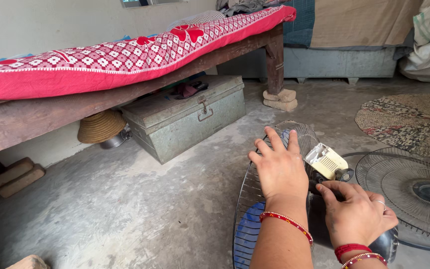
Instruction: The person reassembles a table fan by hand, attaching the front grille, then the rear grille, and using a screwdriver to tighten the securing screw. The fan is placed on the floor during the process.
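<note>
Fan grille (247, 199): thin metal wire, dull sheen; blue blade (249, 231) behind, smooth plastic. Motor cap (326, 160): cream plastic, matt, ribbed. Loose grille (414, 192): dark wire metal. Trunk (185, 119): grey sheet metal, worn, matt. Floor (125, 209): rough bare cement. Bed frame (75, 107): weathered wood. Mattress (100, 60): printed red cloth. Basket (100, 126): woven straw. Bangles (287, 221): beaded.
</note>
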